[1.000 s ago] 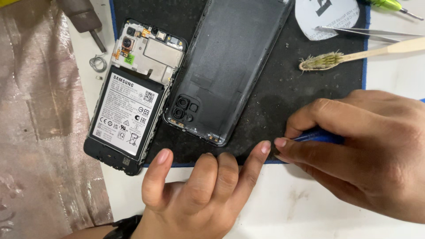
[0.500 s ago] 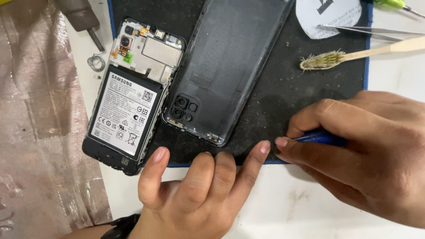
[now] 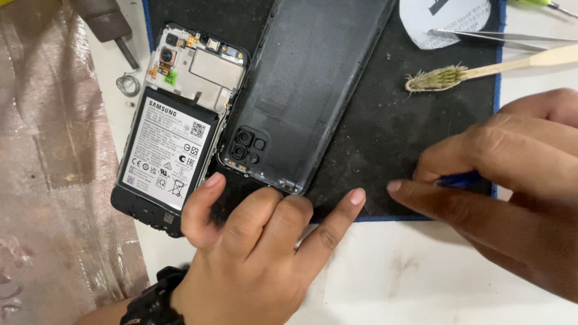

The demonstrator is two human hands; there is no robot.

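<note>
We see our left hand [image 3: 253, 253] resting palm down at the near edge of the black work mat [image 3: 385, 132], fingers spread and holding nothing. Its thumb tip touches the lower right edge of the opened phone [image 3: 177, 126], and its knuckles sit just below the bottom end of the detached back cover [image 3: 307, 90]. A dark wristwatch [image 3: 150, 301] circles that wrist.

The opened phone lies face down at the mat's left edge, partly overhanging onto the white desk [image 3: 391, 277]. Its white-labelled battery fills the lower half, with the circuit board and camera modules showing above. The back cover lies inside-up just beside it, running from the mat's far edge down toward the near edge, camera cut-outs at the near end.

Our right hand [image 3: 512, 186] hovers over the mat's near right corner, fingers pinched closed around a slim blue tool [image 3: 459, 179]; only a short bit of the blue handle shows between them, so we cannot tell what kind of tip it has. The forefinger points left, close to the left hand's forefinger but apart from it.

Toward the far right corner lie a worn toothbrush [image 3: 469, 72] with a pale handle, metal tweezers [image 3: 500, 37] and a white round pad [image 3: 451, 18]. On the desk left of the phone sits a small wire ring [image 3: 127, 84].
</note>
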